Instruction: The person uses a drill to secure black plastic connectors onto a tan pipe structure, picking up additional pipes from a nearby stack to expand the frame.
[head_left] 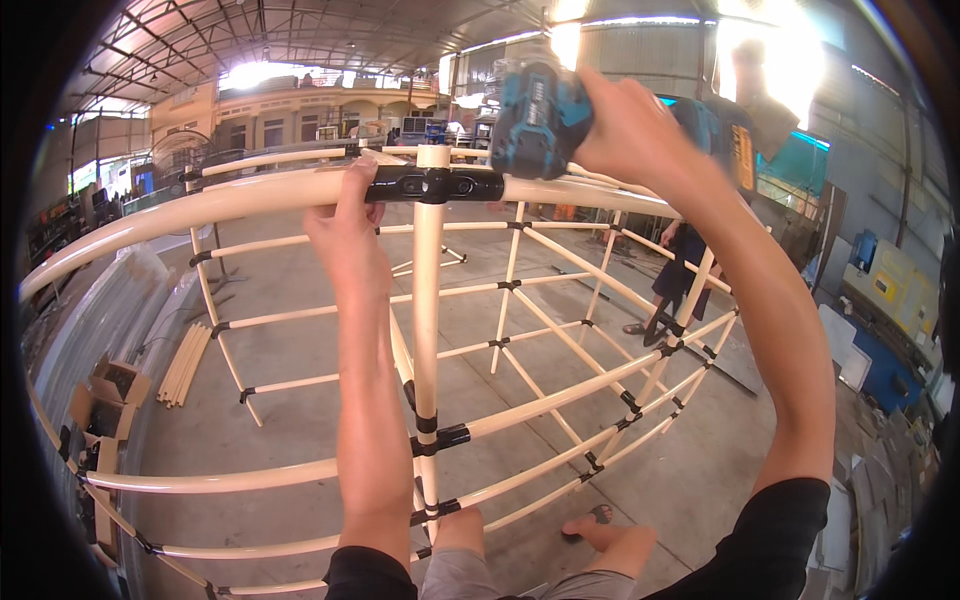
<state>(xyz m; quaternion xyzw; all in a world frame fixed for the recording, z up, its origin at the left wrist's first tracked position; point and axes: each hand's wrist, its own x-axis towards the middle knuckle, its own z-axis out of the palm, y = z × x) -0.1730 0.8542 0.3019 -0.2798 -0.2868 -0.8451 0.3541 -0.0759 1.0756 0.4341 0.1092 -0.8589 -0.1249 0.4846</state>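
A frame of cream pipes held together by black joints stands in front of me. My left hand (pixel 350 205) is wrapped round its top horizontal pipe (pixel 240 193), just left of a black joint (pixel 436 185) that sits at the head of an upright pipe (pixel 427 310). My right hand (pixel 630 130) is raised and closed round a teal and black cordless power driver (pixel 540 120), held just above and right of that joint. The driver is slightly blurred, and its tip does not show clearly. More black joints, such as one lower on the upright (pixel 440 438), link the lower pipes.
Loose cream pipes (pixel 185 365) lie on the floor at left, beside open cardboard boxes (pixel 108 395) of black parts and plastic-wrapped lengths (pixel 130 300). Another person (pixel 685 255) stands beyond the frame at right. A yellow and blue machine (pixel 895 300) stands far right.
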